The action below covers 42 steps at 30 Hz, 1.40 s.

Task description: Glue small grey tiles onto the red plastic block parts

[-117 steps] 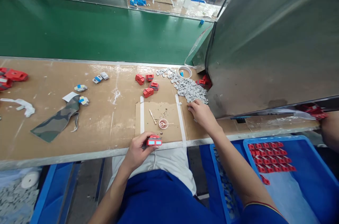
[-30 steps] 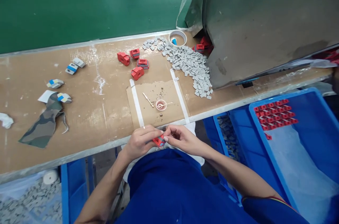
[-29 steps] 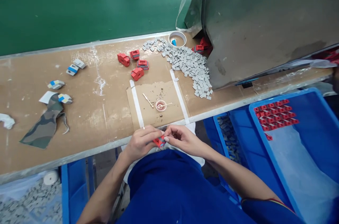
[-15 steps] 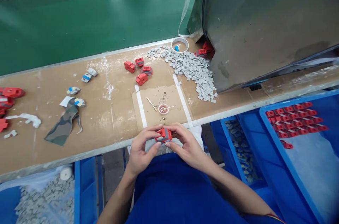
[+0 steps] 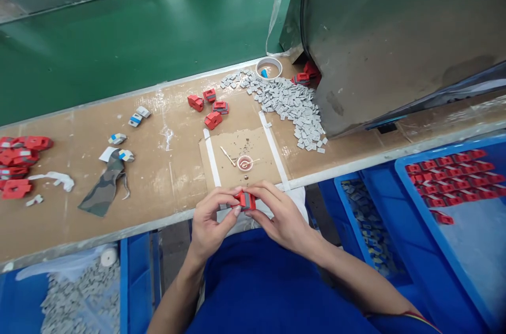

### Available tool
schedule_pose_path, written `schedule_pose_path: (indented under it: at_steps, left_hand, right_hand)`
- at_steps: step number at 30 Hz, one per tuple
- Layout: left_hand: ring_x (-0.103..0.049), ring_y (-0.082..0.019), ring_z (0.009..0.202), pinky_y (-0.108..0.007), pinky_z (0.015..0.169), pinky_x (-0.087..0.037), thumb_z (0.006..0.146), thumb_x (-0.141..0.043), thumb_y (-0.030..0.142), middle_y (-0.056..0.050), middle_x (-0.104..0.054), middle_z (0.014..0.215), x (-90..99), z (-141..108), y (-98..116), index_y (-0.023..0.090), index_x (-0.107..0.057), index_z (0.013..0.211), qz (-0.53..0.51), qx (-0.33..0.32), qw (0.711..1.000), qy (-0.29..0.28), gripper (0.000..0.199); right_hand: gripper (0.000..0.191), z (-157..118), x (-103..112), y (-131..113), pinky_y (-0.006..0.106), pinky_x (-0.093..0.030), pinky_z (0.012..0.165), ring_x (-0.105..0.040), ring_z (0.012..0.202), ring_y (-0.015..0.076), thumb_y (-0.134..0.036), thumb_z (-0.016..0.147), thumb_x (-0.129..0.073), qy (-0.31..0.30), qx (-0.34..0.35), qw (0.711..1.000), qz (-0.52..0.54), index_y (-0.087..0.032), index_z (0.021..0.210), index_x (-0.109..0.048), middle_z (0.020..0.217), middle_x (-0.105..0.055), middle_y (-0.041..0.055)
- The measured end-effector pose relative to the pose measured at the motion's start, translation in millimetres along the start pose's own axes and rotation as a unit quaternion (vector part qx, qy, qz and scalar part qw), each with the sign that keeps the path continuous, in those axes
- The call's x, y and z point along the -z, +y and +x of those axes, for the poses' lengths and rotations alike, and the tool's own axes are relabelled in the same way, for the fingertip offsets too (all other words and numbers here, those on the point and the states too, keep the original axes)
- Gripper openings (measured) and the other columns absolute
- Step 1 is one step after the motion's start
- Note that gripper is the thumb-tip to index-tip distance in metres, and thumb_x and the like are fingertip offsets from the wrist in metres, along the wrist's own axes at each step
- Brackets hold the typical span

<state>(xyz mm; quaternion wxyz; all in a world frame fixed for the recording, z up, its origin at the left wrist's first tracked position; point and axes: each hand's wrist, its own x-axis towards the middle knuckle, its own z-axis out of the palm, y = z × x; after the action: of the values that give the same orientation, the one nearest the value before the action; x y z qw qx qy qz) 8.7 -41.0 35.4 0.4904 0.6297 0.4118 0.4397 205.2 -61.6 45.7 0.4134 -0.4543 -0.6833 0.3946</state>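
A small red plastic part with a grey band (image 5: 246,200) is held between both hands at the table's front edge. My left hand (image 5: 213,218) pinches its left end with thumb and fingers. On the right end, the thumb and fingers of my right hand (image 5: 281,217) close round it. Just beyond the hands, a small round cup (image 5: 244,163) of reddish-brown stuff stands on a taped cardboard sheet (image 5: 212,136), with a thin stick leaning in it. A second pale stick (image 5: 227,156) lies left of the cup.
Several red parts (image 5: 213,120) lie behind the cardboard sheet. Small grey plates (image 5: 292,105) are heaped near a tape roll (image 5: 258,69) and a large metal housing (image 5: 395,39). A camouflage cloth (image 5: 103,186) and more red parts (image 5: 18,189) lie left. Blue bins (image 5: 403,165) flank me below the table.
The red part has turned a little in my fingers, so its grey band now runs more upright. The whole view has shifted slightly. Both hands keep their hold.
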Motion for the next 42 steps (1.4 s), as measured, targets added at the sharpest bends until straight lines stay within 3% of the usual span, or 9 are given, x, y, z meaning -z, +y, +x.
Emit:
schedule_pose_path:
  at_steps: [4, 7, 13, 18, 22, 24, 35, 39, 42]
  left_hand:
    - [-0.075, -0.022, 0.108, -0.032, 0.094, -0.060, 0.092, -0.073, 0.017, -0.007, -0.079, 0.105, 0.5, -3.6, 2.8, 0.023, -0.076, 0.096, 0.016, -0.007, 1.000, 0.020, 0.007]
    - [-0.075, -0.023, 0.107, -0.033, 0.094, -0.061, 0.095, -0.071, 0.021, -0.008, -0.078, 0.104, -0.8, -4.4, 1.6, 0.022, -0.075, 0.098, 0.044, -0.005, 0.999, 0.025, 0.005]
    - [-0.072, -0.025, 0.117, -0.037, 0.101, -0.059, 0.095, -0.072, 0.030, -0.011, -0.075, 0.127, -4.7, -7.0, -12.7, 0.023, -0.064, 0.134, 0.094, -0.018, 0.995, 0.007, 0.040]
    - [-0.072, -0.024, 0.118, -0.037, 0.102, -0.059, 0.093, -0.069, 0.016, -0.010, -0.075, 0.127, -2.1, -0.7, -4.7, 0.025, -0.062, 0.136, 0.158, -0.084, 0.984, -0.012, 0.044]
    - [-0.071, -0.023, 0.117, -0.035, 0.099, -0.060, 0.092, -0.064, 0.008, -0.011, -0.072, 0.125, -0.6, 8.3, 7.6, 0.025, -0.061, 0.136, 0.162, -0.120, 0.978, -0.048, 0.047]
    - [-0.071, -0.023, 0.115, -0.035, 0.098, -0.061, 0.091, -0.063, 0.007, -0.011, -0.071, 0.123, -0.3, 11.3, 10.9, 0.025, -0.061, 0.136, 0.167, -0.130, 0.975, -0.068, 0.048]
    - [-0.072, -0.019, 0.102, -0.030, 0.091, -0.062, 0.093, -0.060, 0.007, -0.009, -0.069, 0.110, 6.8, 15.5, 16.6, 0.023, -0.061, 0.134, 0.177, -0.122, 0.969, -0.118, 0.045]
    - [-0.074, -0.020, 0.104, -0.027, 0.092, -0.061, 0.095, -0.057, 0.009, -0.010, -0.071, 0.112, 5.2, 23.1, 22.3, 0.023, -0.060, 0.136, 0.225, -0.165, 0.947, -0.160, 0.044]
    - [-0.076, -0.022, 0.104, -0.025, 0.089, -0.062, 0.096, -0.058, 0.014, -0.010, -0.073, 0.115, 5.9, 38.2, 21.4, 0.026, -0.057, 0.141, 0.239, -0.233, 0.916, -0.223, 0.046]
  right_hand:
    - [0.028, 0.2, -3.5, 0.5, 0.039, -0.059, 0.091, -0.068, 0.104, 0.0239, -0.023, 0.103, -0.058, 0.010, 0.013, 1.000, 0.001, -0.023, 0.131, -0.061, 0.113, -0.067, 0.0115]
    - [0.025, -1.4, -11.4, 7.1, 0.038, -0.059, 0.092, -0.068, 0.103, 0.0226, -0.031, 0.102, -0.062, 0.027, -0.025, 0.996, 0.080, -0.023, 0.126, -0.065, 0.112, -0.067, 0.0105]
    - [0.040, -4.2, -29.3, 16.7, 0.039, -0.059, 0.099, -0.071, 0.106, 0.0220, -0.054, 0.096, -0.068, 0.068, -0.155, 0.929, 0.328, -0.024, 0.123, -0.062, 0.112, -0.070, 0.0090]
    - [0.036, -4.5, -17.8, 11.4, 0.036, -0.057, 0.099, -0.067, 0.116, 0.0210, -0.044, 0.099, -0.067, 0.089, -0.123, 0.953, 0.263, -0.026, 0.130, -0.061, 0.130, -0.060, 0.0108]
    - [0.011, -1.3, -0.7, 4.6, 0.036, -0.055, 0.098, -0.066, 0.113, 0.0208, -0.029, 0.103, -0.061, 0.081, -0.074, 0.984, 0.142, -0.024, 0.109, -0.068, 0.116, -0.065, 0.0091]
    - [0.009, 0.9, 4.3, 2.0, 0.036, -0.055, 0.096, -0.067, 0.108, 0.0203, -0.025, 0.103, -0.059, 0.071, -0.059, 0.991, 0.096, -0.023, 0.103, -0.068, 0.111, -0.067, 0.0085]
    - [0.007, 1.4, 4.4, 3.8, 0.034, -0.053, 0.094, -0.067, 0.106, 0.0189, -0.016, 0.101, -0.058, 0.037, -0.025, 0.998, 0.048, -0.022, 0.098, -0.061, 0.112, -0.065, 0.0084]
    - [0.006, -6.5, 5.5, -1.7, 0.035, -0.054, 0.094, -0.066, 0.107, 0.0203, -0.017, 0.100, -0.057, 0.065, 0.000, 0.997, 0.038, -0.022, 0.097, -0.058, 0.110, -0.065, 0.0098]
    - [0.004, -16.2, 20.2, -10.8, 0.035, -0.055, 0.094, -0.066, 0.107, 0.0202, -0.020, 0.100, -0.059, 0.095, 0.018, 0.995, 0.034, -0.022, 0.096, -0.058, 0.110, -0.065, 0.0102]
